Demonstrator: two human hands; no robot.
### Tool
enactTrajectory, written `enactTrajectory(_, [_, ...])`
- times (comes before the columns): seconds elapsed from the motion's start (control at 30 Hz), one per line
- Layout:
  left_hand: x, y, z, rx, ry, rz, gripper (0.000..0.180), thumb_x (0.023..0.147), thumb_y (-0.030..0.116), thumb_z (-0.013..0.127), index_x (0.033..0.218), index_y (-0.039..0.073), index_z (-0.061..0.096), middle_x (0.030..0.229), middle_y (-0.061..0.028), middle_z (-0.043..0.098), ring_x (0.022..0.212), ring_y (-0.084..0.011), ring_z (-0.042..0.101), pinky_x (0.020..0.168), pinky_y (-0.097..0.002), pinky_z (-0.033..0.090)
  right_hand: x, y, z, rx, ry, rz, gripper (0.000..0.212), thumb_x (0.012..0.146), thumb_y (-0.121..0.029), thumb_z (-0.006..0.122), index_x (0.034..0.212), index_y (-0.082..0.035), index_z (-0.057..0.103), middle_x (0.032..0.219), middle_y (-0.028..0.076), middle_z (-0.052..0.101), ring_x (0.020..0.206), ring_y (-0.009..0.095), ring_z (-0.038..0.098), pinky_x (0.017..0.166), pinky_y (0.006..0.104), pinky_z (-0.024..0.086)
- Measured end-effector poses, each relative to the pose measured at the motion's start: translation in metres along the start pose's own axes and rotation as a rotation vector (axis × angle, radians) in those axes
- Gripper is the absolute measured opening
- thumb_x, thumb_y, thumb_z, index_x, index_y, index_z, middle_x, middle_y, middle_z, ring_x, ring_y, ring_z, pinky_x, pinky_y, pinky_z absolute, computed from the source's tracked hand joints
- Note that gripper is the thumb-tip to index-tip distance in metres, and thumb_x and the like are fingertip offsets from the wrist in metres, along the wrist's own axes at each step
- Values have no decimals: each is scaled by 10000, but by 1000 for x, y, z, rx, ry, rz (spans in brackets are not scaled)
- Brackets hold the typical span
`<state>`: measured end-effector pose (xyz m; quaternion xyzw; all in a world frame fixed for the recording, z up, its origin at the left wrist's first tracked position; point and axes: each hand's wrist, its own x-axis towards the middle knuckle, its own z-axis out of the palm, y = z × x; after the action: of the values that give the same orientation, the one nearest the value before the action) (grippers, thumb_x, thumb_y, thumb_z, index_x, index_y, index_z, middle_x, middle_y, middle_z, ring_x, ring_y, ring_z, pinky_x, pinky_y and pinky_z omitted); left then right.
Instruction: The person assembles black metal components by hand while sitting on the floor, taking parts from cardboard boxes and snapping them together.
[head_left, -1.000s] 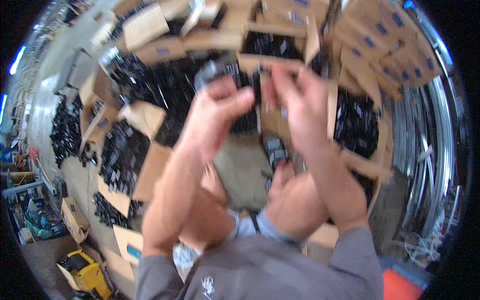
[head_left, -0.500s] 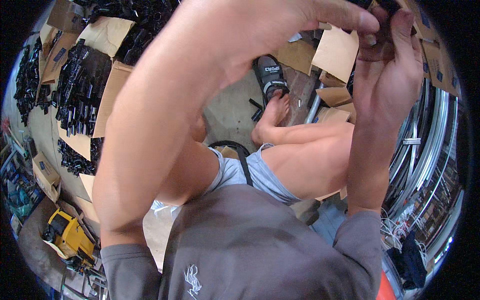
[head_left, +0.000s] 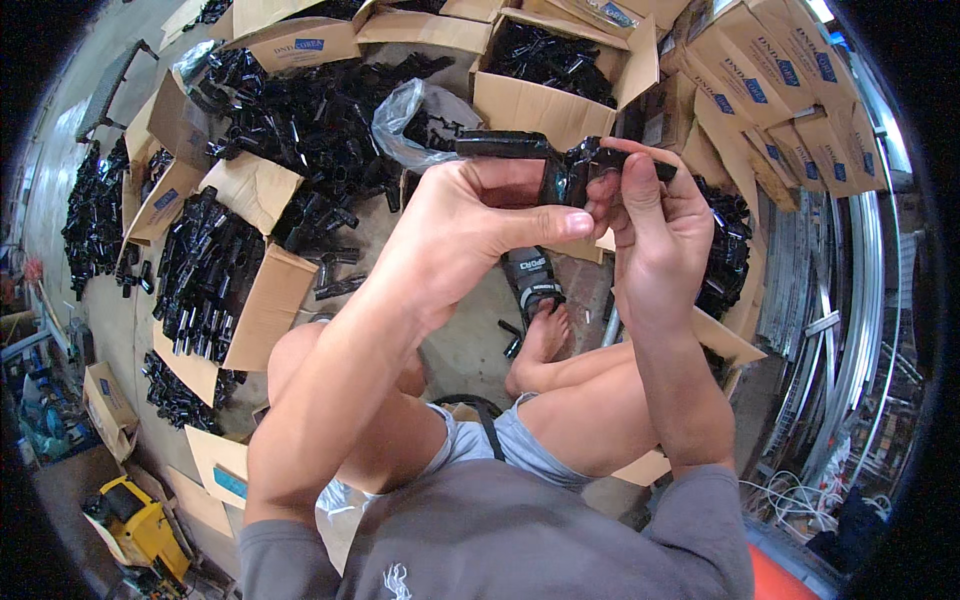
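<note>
A glossy black jointed part (head_left: 502,145) with tube-like arms is held up in front of me by both hands. My left hand (head_left: 462,222) is closed round its left side, the thumb stretched along the near side below the joint. At the other end my right hand (head_left: 662,215) pinches a short black arm between thumb and fingers. Fingers partly cover the middle, so its exact kind cannot be told. Beyond the part lies a clear plastic bag (head_left: 395,128) among many similar black pieces (head_left: 330,120).
Open cardboard boxes (head_left: 545,108) full of black pieces stand ahead, with another box (head_left: 265,315) at left. Stacked cartons (head_left: 760,75) rise at the far right above long metal profiles (head_left: 855,310). A yellow machine (head_left: 135,530) sits lower left. Two loose black pieces (head_left: 512,338) lie near my foot.
Both hands have come down and inward from the upper edge, bringing the black part into full sight. The view has shifted, showing more boxes and heaps ahead.
</note>
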<state>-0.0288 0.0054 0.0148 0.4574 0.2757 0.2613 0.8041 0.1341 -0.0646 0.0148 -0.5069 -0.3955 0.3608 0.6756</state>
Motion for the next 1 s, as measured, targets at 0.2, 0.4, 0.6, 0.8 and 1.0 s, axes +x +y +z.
enactTrajectory(0.2, [-4,-2,0,-9,35,16,380,797,159,843,1117,-8,723,991,-62,744,902,-121,673,875,-268,502,-5,-1,4,-8,17,12,279,997,-267,651,1077,-3,690,801,84,701,655,112,648,581,251,549])
enactTrajectory(0.4, [-7,-3,0,37,66,6,374,806,183,841,1108,-6,726,990,-58,741,877,-110,670,830,-264,510,-5,-2,6,-10,14,40,251,1006,-249,638,1086,-16,690,798,76,699,661,105,653,585,247,555])
enactTrajectory(0.6, [-9,3,-17,82,222,64,236,846,211,815,1013,55,754,948,-15,731,831,-90,656,771,-246,520,18,-4,6,-26,17,48,440,1049,-404,525,1314,-54,545,709,65,667,522,88,585,466,217,467])
enactTrajectory(0.8, [-3,29,-45,-97,452,169,131,855,160,803,934,62,767,929,-14,730,814,-67,647,754,-232,538,90,126,-5,-1029,-311,-65,253,951,-258,609,1044,-36,687,944,193,727,874,327,714,777,448,555])
enactTrajectory(1.0, [-2,37,-62,-145,500,213,191,909,185,750,999,17,728,998,-39,711,901,-117,675,836,-264,574,78,299,5,-1319,-626,321,218,888,-233,690,1071,-136,759,1105,182,720,1033,352,694,933,470,539])
